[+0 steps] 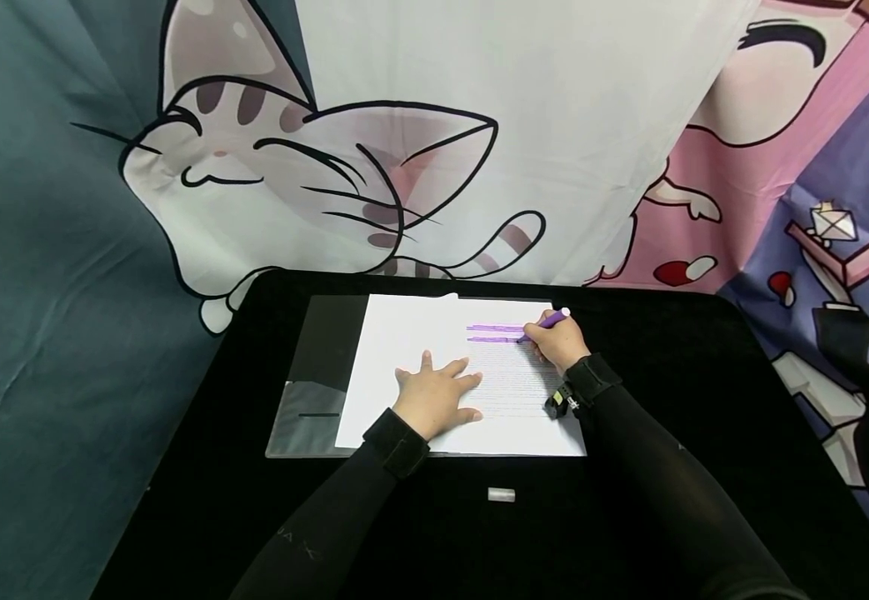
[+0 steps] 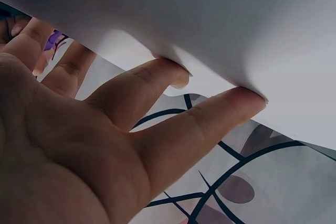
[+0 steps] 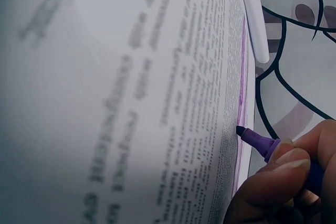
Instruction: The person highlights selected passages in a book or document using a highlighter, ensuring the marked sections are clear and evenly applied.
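Observation:
My right hand (image 1: 561,342) pinches a purple highlighter (image 1: 554,318) between thumb and fingers. In the right wrist view the dark tip of the highlighter (image 3: 257,142) meets, or nearly meets, a line of small print. Purple strokes (image 1: 496,328) run across the upper lines of the printed page (image 1: 509,383). My left hand (image 1: 434,398) lies spread on the white paper left of the print, its fingers straight and apart. From the left wrist view, the fingertips of the left hand (image 2: 121,124) press on the paper (image 2: 210,19).
A transparent grey folder (image 1: 314,408) lies under the left side of the paper. A small white cap-like piece (image 1: 501,495) sits on the black table (image 1: 202,500) near me. Behind the table hangs a curtain with a cartoon cat (image 1: 284,192).

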Motion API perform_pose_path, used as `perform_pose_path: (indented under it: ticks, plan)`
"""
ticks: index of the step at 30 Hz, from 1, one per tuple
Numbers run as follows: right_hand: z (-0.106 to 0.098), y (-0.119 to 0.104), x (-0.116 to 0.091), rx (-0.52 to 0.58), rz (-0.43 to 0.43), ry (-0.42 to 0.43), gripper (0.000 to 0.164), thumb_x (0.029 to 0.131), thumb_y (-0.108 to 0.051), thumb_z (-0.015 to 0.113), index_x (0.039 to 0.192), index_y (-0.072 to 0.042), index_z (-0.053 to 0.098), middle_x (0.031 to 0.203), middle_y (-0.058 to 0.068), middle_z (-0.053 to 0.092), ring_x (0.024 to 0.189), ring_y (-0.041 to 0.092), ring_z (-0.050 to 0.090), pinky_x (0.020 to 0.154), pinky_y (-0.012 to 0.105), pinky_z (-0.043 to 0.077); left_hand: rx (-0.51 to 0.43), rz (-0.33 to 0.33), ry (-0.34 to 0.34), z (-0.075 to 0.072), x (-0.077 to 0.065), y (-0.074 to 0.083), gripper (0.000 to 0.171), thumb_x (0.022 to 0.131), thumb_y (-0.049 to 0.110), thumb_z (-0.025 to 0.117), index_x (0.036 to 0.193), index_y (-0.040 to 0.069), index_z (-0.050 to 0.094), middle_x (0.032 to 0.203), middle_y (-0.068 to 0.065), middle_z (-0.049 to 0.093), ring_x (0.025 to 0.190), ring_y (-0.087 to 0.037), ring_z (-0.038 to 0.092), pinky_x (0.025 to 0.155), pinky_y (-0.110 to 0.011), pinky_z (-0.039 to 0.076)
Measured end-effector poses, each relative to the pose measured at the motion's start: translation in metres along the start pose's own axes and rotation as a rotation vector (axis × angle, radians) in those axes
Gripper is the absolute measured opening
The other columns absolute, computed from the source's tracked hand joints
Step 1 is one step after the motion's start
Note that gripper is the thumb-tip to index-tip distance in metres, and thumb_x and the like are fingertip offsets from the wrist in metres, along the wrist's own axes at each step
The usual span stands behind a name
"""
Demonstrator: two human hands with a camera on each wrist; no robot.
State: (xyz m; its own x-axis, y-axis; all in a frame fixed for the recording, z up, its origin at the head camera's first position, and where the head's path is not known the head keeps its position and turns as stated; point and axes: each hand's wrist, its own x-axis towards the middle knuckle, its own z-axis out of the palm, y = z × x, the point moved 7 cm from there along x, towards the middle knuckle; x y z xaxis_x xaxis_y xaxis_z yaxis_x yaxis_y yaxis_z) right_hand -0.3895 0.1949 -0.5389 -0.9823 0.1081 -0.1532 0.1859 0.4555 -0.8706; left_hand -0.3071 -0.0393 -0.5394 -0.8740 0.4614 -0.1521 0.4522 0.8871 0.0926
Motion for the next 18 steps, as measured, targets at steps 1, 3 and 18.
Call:
perform_pose_path:
  ticks: [1,3,18]
  plan:
    - [0.0004,0.0001,0.0004,0.000,0.002,-0.003,0.023,0.102,-0.009,0.067,0.082,-0.010,0.056,0.065,0.000,0.063,0.056,0.012,0.055,0.055,0.024,0.049,0.001,0.000,-0.001,-0.0004,-0.0003,-0.0002,0.071,0.103,0.072,0.069,0.166,0.045,0.057,0.183,0.009,0.044,0.163,-0.062,0.042,0.112,-0.091,0.048]
    - [0.0009,0.0008,0.0013,0.001,0.008,-0.003,0.024,0.102,-0.009,0.067,0.082,-0.010,0.055,0.064,-0.001,0.062,0.055,0.011,0.054,0.055,0.024,0.048,0.003,0.001,-0.002,-0.0008,-0.0008,-0.0003,0.071,0.103,0.072,0.069,0.167,0.045,0.057,0.183,0.009,0.044,0.163,-0.062,0.042,0.112,-0.091,0.048]
    - [-0.0045,0.0067,0.0024,0.039,0.037,0.004,0.021,0.102,-0.010,0.068,0.084,-0.010,0.055,0.066,0.002,0.064,0.055,0.013,0.055,0.053,0.024,0.048,-0.008,0.005,0.005,0.0014,0.0001,-0.0006,0.070,0.103,0.072,0.070,0.166,0.043,0.058,0.182,0.008,0.046,0.163,-0.062,0.043,0.112,-0.090,0.049]
